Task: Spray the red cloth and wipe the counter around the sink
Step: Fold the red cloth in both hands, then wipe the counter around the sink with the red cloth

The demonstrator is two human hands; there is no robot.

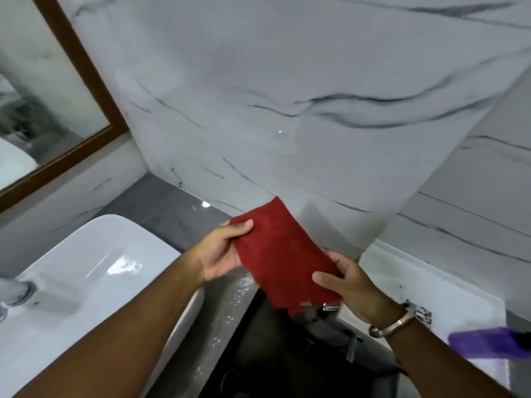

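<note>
both hands pinch the red cloth (283,254) and hold it stretched flat in the air: the left hand (222,249) has its thumb over the cloth's upper left edge and fingers curled behind, and the right hand (349,285) clamps the lower right edge the same way, with a bracelet (392,326) on that wrist. the cloth hangs clear of everything, above the wet grey counter (232,294) just off the right rim of the white sink (94,271). a purple object (491,344), blurred and possibly the spray bottle, lies at the right edge of view, untouched. whether the cloth is damp cannot be told. judging by the cloth held up off the counter, the wiping is not under way at this moment; if it is unsprayed, spraying comes first, then wiping around the sink.
</note>
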